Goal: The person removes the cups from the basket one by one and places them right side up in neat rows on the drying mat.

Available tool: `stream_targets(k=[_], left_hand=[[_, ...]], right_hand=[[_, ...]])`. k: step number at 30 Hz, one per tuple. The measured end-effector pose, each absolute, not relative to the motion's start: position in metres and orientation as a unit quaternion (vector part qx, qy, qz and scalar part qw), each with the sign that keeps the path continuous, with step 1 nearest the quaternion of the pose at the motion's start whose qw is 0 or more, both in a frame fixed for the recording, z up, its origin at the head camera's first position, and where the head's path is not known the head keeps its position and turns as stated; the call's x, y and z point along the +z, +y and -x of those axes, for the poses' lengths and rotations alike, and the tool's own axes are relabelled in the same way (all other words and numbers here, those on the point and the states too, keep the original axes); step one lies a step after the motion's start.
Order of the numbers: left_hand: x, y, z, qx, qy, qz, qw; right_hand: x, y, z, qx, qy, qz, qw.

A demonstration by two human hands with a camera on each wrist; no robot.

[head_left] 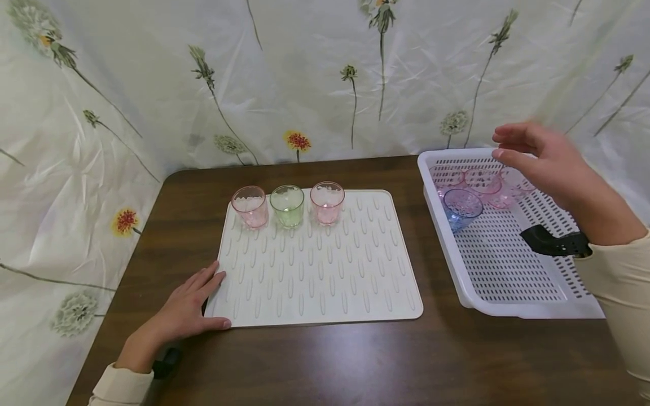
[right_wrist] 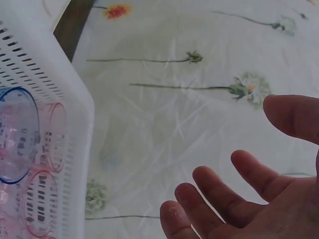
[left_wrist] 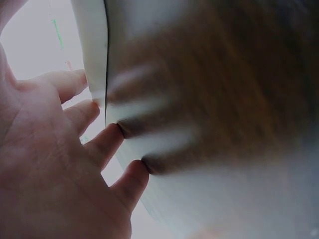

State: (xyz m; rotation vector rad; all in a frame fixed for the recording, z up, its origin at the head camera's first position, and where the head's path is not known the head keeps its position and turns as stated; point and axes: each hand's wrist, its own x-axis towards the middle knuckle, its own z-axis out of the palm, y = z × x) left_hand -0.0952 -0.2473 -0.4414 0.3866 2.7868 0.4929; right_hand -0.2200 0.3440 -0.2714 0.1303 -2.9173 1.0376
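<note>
My left hand [head_left: 185,310] rests with spread fingers at the left edge of a white ridged mat [head_left: 315,282]; the left wrist view shows its fingertips [left_wrist: 132,179] touching the table. Along the mat's back edge stand a pink glass [head_left: 251,208], a green glass [head_left: 288,207] and another pink glass [head_left: 327,204]. My right hand [head_left: 545,155] is raised over the back right of a white perforated basket [head_left: 442,248], holding nothing, its fingers loosely bent. In the basket are a blue glass [head_left: 462,210] and several pink glasses [head_left: 482,183], partly overlapping one another.
The dark wooden table [head_left: 325,361] carries the mat on the left and the basket on the right. A floral cloth [head_left: 304,73] hangs behind the table and along its left side, close to the basket's back rim.
</note>
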Motion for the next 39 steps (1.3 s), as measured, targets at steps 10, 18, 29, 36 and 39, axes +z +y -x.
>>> stream_targets(k=[10, 18, 29, 36, 39], left_hand=[[-0.441, -0.248, 0.096, 0.173, 0.965, -0.133, 0.144], [-0.440, -0.248, 0.096, 0.176, 0.965, -0.133, 0.144], [-0.442, -0.248, 0.095, 0.179, 0.964, -0.129, 0.145], [-0.441, -0.247, 0.095, 0.179, 0.964, -0.127, 0.149], [-0.441, -0.247, 0.095, 0.178, 0.964, -0.128, 0.148]], right_hand=[[-0.303, 0.367, 0.221, 0.291, -0.952, -0.089, -0.046], [-0.318, 0.380, 0.220, 0.295, -0.949, -0.091, -0.066], [-0.333, 0.390, 0.223, 0.290, -0.949, -0.083, -0.092], [-0.344, 0.393, 0.226, 0.276, -0.953, -0.089, -0.087], [-0.348, 0.393, 0.227, 0.273, -0.953, -0.086, -0.097]])
